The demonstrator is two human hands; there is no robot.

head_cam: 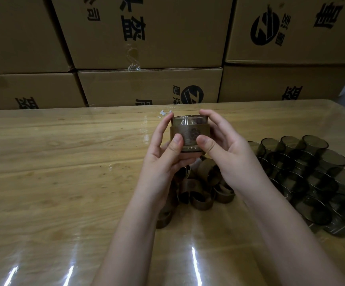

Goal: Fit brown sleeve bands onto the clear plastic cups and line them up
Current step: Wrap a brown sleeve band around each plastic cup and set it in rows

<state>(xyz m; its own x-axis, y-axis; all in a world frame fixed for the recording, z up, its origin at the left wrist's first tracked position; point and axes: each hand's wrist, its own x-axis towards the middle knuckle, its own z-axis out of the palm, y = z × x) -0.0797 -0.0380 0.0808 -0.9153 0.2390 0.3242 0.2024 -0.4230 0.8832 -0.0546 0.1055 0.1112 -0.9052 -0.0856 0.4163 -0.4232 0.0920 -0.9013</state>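
Observation:
Both my hands hold one clear smoky plastic cup [185, 120] upright above the table's middle. A brown sleeve band [189, 134] with a round emblem wraps its waist. My left hand [163, 153] grips the cup's left side, thumb pressed on the band's front. My right hand [227, 147] grips the right side, thumb on the band beside the emblem. Under my wrists lies a heap of loose brown sleeve bands [200, 188]. A cluster of bare clear cups [312, 178] stands at the right.
The wooden table [54, 162] has a glossy clear cover with light glare near me. Stacked cardboard boxes [146, 48] with black print form a wall right behind the table's far edge. A scrap of tape [163, 114] lies near that edge.

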